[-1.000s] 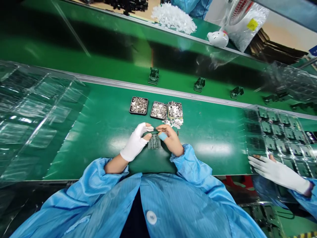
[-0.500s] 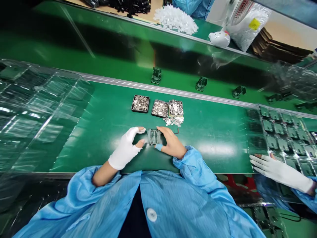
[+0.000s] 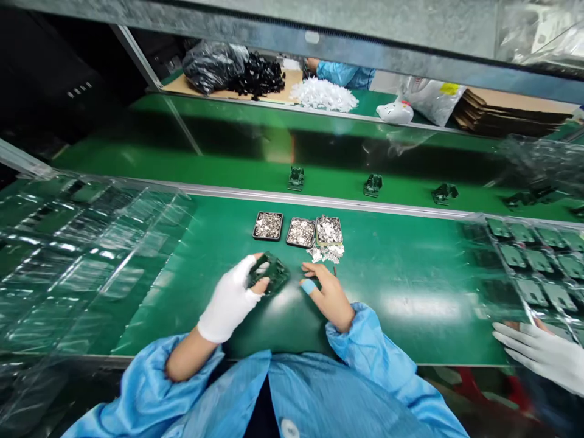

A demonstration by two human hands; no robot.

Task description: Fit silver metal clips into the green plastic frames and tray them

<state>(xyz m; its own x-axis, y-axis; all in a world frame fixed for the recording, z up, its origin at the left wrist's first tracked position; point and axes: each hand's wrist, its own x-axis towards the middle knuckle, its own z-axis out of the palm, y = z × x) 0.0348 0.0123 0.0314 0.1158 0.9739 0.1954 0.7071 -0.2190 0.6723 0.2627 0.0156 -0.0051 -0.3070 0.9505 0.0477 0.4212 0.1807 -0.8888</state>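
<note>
My left hand (image 3: 232, 298), in a white glove with bare fingertips, grips a green circuit board (image 3: 274, 275) between thumb and fingers. The board is tilted and a little blurred above the green work surface (image 3: 387, 261). To its right, apart from it, my right hand (image 3: 327, 292) has its fingers spread and holds nothing. A blue band (image 3: 309, 286) is wrapped around the right thumb. Just beyond the hands stand three small trays of metal parts: a left tray (image 3: 267, 225), a middle tray (image 3: 300, 232) and a right tray (image 3: 329, 230), with loose metal pieces (image 3: 326, 252) before it.
Clear plastic blister trays (image 3: 91, 255) cover the left side. More blister trays with boards (image 3: 538, 261) lie at right, beside a co-worker's gloved hand (image 3: 541, 353). Several boards (image 3: 373, 185) sit on the green strip behind a metal rail (image 3: 356, 207). A shelf holds white parts (image 3: 323, 94).
The board has passed from my right hand into my left and is now tilted. My right hand has let go and moved right. The camera view has tipped upward.
</note>
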